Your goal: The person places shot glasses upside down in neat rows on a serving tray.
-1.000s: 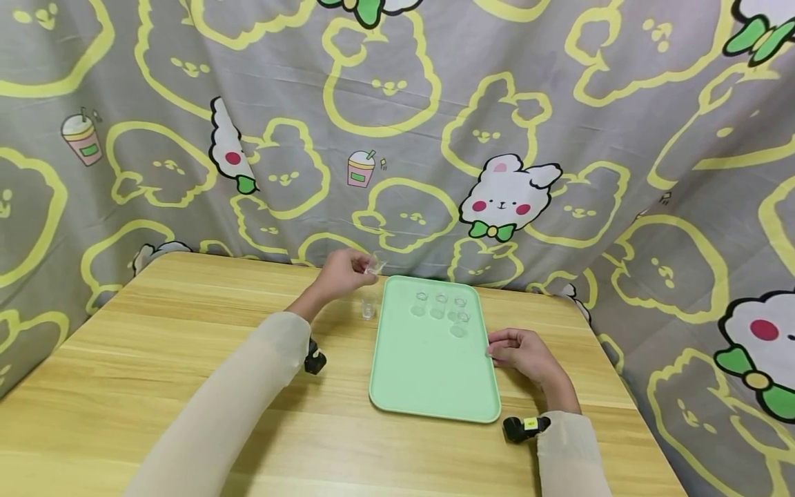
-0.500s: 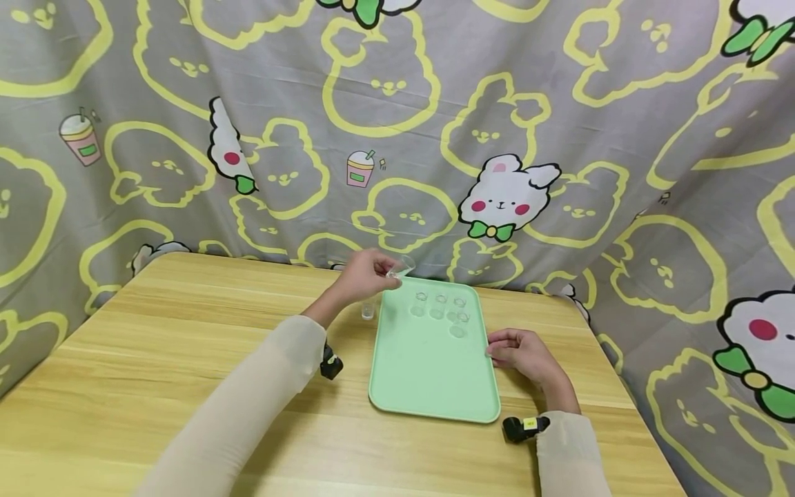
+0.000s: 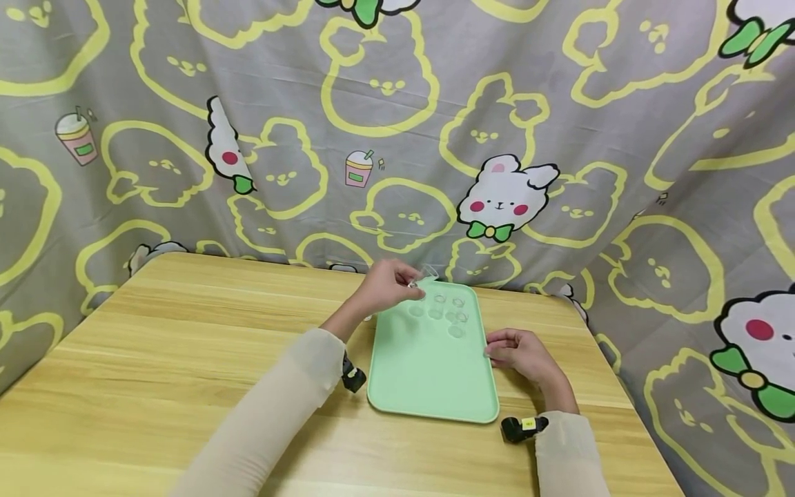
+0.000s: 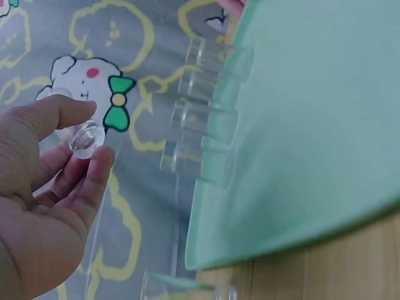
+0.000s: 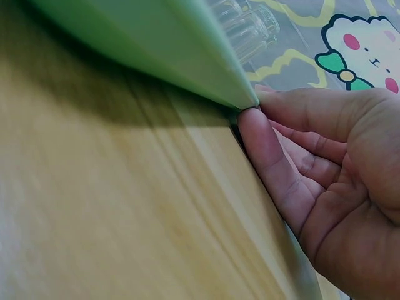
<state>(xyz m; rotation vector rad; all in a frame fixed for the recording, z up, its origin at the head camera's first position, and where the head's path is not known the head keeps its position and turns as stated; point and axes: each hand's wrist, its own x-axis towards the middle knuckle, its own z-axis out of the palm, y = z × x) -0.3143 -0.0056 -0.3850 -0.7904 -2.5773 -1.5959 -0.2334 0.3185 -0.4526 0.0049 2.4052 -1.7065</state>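
My left hand (image 3: 386, 286) pinches a small clear shot glass (image 4: 87, 139) between thumb and fingers, with its thick base showing in the left wrist view. In the head view that hand is over the far left part of a light green tray (image 3: 435, 379). Several matching shot glasses (image 4: 203, 119) stand upright on the tray near its far end, partly behind the left fingers in the head view. At the tray's right edge, my right hand (image 3: 524, 355) grips the rim, thumb and finger meeting it in the right wrist view.
One more shot glass (image 4: 181, 287) is on the wooden table (image 3: 186, 359), left of the tray and mostly hidden behind the left arm in the head view. A grey patterned curtain (image 3: 279, 83) hangs behind the table and along its right side.
My left hand has carried the shot glass rightward, from beside the tray to over its far left part. The right hand has stayed at the rim.
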